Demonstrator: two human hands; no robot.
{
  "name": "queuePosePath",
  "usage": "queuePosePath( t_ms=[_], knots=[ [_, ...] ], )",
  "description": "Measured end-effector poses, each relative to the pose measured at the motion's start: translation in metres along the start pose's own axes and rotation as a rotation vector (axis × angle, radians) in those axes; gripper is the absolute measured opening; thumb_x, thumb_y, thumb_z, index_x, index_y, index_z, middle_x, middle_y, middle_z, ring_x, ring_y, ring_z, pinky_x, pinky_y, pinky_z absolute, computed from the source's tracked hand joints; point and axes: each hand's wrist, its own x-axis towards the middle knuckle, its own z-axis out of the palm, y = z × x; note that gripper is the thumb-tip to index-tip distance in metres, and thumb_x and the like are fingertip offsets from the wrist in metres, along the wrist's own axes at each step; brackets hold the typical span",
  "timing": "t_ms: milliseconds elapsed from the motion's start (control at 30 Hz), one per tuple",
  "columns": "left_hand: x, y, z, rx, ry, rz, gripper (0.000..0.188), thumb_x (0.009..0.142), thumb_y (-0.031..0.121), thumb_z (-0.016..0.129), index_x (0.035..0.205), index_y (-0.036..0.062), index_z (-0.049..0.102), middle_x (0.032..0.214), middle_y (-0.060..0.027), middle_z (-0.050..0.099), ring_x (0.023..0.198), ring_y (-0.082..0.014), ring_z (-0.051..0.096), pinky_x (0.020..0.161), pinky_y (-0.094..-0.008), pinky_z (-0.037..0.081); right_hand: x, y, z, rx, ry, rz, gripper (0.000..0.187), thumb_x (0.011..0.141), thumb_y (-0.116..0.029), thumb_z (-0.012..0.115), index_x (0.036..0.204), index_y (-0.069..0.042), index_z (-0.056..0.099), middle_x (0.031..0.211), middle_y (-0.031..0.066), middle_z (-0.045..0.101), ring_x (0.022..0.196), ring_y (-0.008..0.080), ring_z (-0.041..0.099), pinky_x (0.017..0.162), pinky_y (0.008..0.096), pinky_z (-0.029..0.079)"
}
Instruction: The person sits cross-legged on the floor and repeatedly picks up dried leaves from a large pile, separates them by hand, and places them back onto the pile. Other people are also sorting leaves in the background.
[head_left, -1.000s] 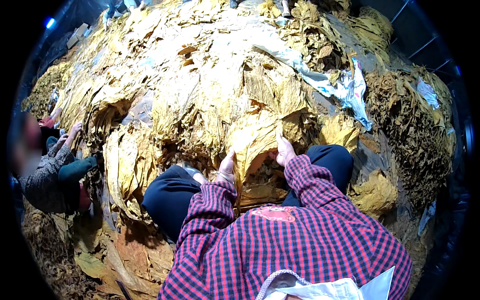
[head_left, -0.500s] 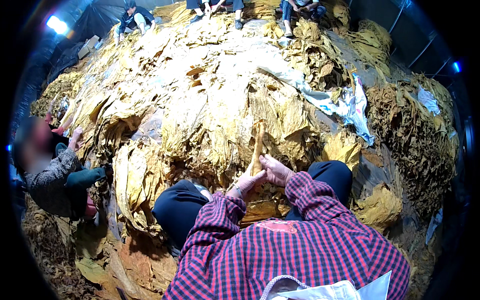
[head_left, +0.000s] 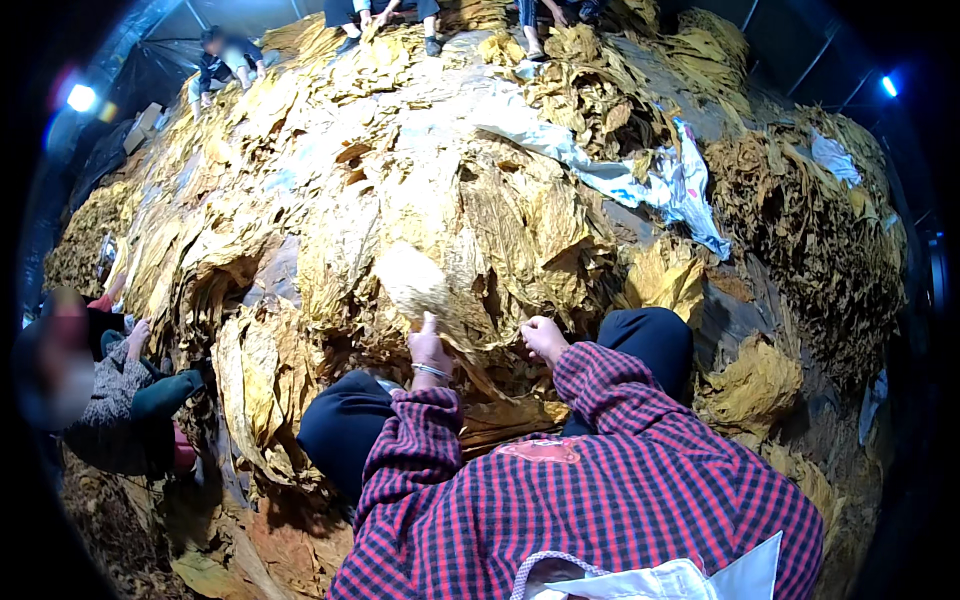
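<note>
My left hand (head_left: 429,352), with a bracelet at the wrist, is closed with its thumb up on a pale dried tobacco leaf (head_left: 413,280). The leaf spreads out above the hand, partly smeared by motion. My right hand (head_left: 545,340) is apart from it on the right, fingers curled together in a pinch; whatever they may hold is too small to make out. Both hands are above my crossed legs. Long brown leaves (head_left: 510,418) lie between my knees, and a large heap of yellow dried tobacco leaves (head_left: 440,215) rises right in front.
A person (head_left: 90,390) sits close on the left, and other people sit along the far top of the heap. White-blue plastic sheeting (head_left: 685,190) lies across the leaves at the right. Darker, crumpled leaves (head_left: 810,250) pile up at far right.
My hands have moved apart from a narrow, upright tan bundle that both held. A leaf now fans out at the left hand. The whole view has shifted slightly.
</note>
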Motion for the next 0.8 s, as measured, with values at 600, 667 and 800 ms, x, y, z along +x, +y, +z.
queuePosePath(
  t_ms=[600,667,800],
  knots=[
    [0.107,0.040,-0.060,0.692,0.449,0.178,0.054,0.079,0.011,0.057,0.126,0.0006,0.032,0.117,-0.0174,0.048,0.102,-0.0244,0.049,0.088,-0.0340,0.040,0.068,-0.042,0.016,-0.995,0.235,-0.167,0.084,0.074,-0.001,0.055,0.140,-0.021,0.006,0.127,0.0234,0.029,0.111,0.0402,0.041,0.090,0.0406,0.042],
    [0.103,0.027,-0.051,1.102,0.697,0.179,0.060,0.075,0.010,0.057,0.129,0.0013,0.030,0.123,-0.0227,0.043,0.113,-0.0317,0.042,0.094,-0.0388,0.036,0.080,-0.050,0.009,-0.703,0.251,-0.121,0.075,0.076,0.008,0.045,0.139,-0.014,0.010,0.124,0.0225,0.033,0.091,0.0286,0.052,0.078,0.0336,0.047],
    [0.093,0.014,-0.014,1.130,0.208,0.278,0.042,0.080,0.019,0.056,0.116,0.0027,0.044,0.107,-0.0197,0.054,0.100,-0.0270,0.052,0.085,-0.0359,0.042,0.091,-0.088,-0.012,0.337,0.170,-0.038,0.055,0.083,-0.006,0.048,0.132,-0.004,0.023,0.080,0.0095,0.051,0.045,0.0065,0.039,0.036,0.0198,0.034]
  ],
)
